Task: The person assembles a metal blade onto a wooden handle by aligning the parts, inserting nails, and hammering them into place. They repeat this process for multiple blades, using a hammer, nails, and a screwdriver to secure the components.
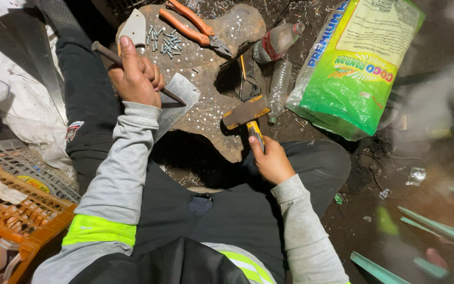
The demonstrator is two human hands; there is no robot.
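A rough, floor-level workshop is shown. A battered wooden block (206, 79) studded with metal dots is set on dark, littered ground (374, 210), with orange pliers (195, 26), loose rivets (164, 42) and a hammer (246, 113) laid on it.

1 hammer (246, 113), 2 plastic bottles (278, 39), 1 pliers (193, 26)

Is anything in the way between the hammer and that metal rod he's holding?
Nothing visible. The hammer in the right hand sits beside the rod, whose tip rests on a metal plate. Only bare, pitted block lies between them.
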